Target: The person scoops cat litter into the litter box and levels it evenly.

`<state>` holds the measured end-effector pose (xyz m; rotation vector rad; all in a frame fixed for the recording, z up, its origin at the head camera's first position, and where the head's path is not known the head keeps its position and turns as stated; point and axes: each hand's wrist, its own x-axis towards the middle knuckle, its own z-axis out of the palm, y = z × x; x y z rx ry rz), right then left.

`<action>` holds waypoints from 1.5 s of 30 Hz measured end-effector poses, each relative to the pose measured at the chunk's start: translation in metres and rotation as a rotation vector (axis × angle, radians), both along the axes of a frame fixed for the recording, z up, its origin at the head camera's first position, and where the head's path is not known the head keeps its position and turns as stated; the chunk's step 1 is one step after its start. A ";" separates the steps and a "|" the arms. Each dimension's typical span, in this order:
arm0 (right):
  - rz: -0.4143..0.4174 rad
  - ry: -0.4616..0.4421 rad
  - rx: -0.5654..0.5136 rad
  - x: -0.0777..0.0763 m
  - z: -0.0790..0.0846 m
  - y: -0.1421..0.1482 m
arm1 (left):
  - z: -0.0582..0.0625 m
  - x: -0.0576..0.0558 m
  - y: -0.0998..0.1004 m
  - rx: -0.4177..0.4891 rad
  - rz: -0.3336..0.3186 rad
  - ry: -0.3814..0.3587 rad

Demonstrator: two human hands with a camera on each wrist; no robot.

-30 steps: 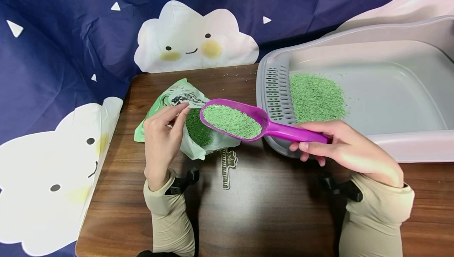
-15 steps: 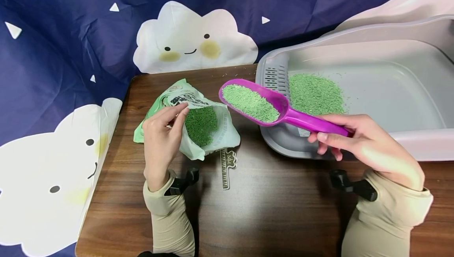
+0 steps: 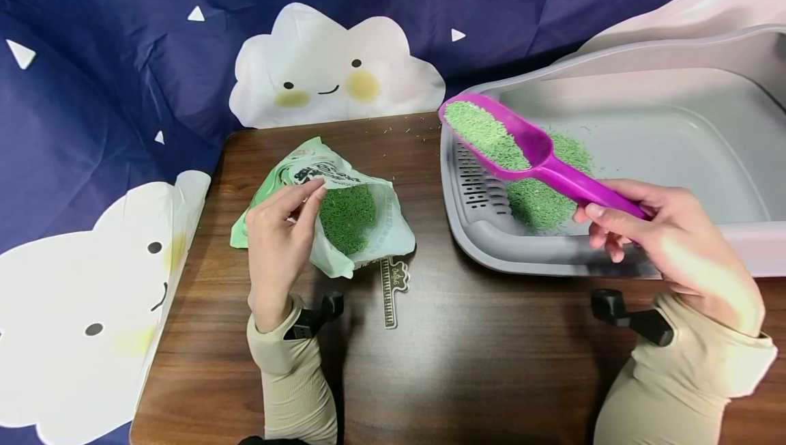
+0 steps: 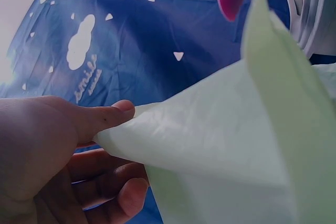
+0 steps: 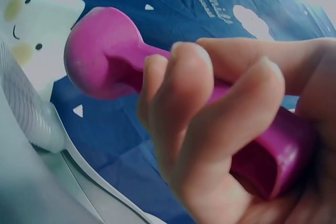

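Note:
My right hand (image 3: 666, 233) grips the handle of a purple scoop (image 3: 540, 151); in the right wrist view its fingers curl round it. Green litter pellets (image 3: 485, 134) fill much of the scoop's bowl, which hangs over the grated end of a grey litter box (image 3: 491, 243). Below and behind the scoop, a pile of the same pellets (image 3: 540, 206) lies on the box floor. To the left, my left hand (image 3: 282, 247) pinches the edge of an open light-green litter bag (image 3: 393, 226); the left wrist view shows the bag's edge (image 4: 136, 135) between thumb and fingers. Green pellets show inside the bag.
A small ruler-like piece (image 3: 390, 302) with a decorated edge lies on the brown wooden table (image 3: 460, 363) near the bag. Loose pellets are scattered by the table's back edge. A blue curtain (image 3: 503, 1) with clouds hangs behind.
My right hand has carried the loaded scoop from above the bag's opening to the right and back, over the near left end of the litter box. My left hand stays on the bag.

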<state>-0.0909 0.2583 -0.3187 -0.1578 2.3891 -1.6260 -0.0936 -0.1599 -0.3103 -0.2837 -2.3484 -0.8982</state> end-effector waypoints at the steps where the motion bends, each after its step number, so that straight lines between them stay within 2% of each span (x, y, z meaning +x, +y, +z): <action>1: -0.016 -0.005 0.001 0.000 0.000 0.001 | 0.000 0.000 0.000 -0.002 -0.001 -0.003; 4: -0.053 -0.013 -0.005 -0.001 -0.001 0.004 | 0.001 0.001 0.000 -0.006 -0.003 -0.008; 6: -0.073 -0.029 -0.060 -0.001 -0.002 0.006 | 0.001 0.001 0.000 -0.002 -0.004 -0.009; 10: -0.110 -0.037 -0.096 0.000 -0.001 0.009 | 0.001 0.001 0.000 0.000 -0.006 -0.006; 13: -0.140 -0.044 -0.174 0.000 -0.002 0.013 | 0.001 0.001 0.000 0.002 -0.009 -0.003; 16: -0.166 -0.073 -0.328 0.000 -0.006 0.017 | 0.001 0.001 0.000 0.003 -0.010 -0.003; 18: -0.180 -0.085 -0.384 -0.001 -0.007 0.019 | 0.001 0.001 0.000 0.004 -0.007 -0.005; 21: -0.216 -0.104 -0.333 -0.001 -0.005 0.022 | 0.001 0.001 0.000 0.001 -0.006 -0.008; 25: -0.273 -0.095 -0.102 0.000 -0.001 0.021 | 0.001 0.000 0.000 -0.002 -0.005 -0.010; 28: -0.306 -0.094 0.022 0.002 0.002 0.018 | 0.001 0.001 0.000 -0.001 -0.008 -0.007; 38: -0.351 -0.071 0.142 0.003 0.006 0.017 | 0.000 0.000 -0.001 -0.004 -0.010 -0.003; 45: -0.393 -0.055 0.178 0.002 0.007 0.018 | 0.000 0.000 -0.001 -0.005 -0.010 0.000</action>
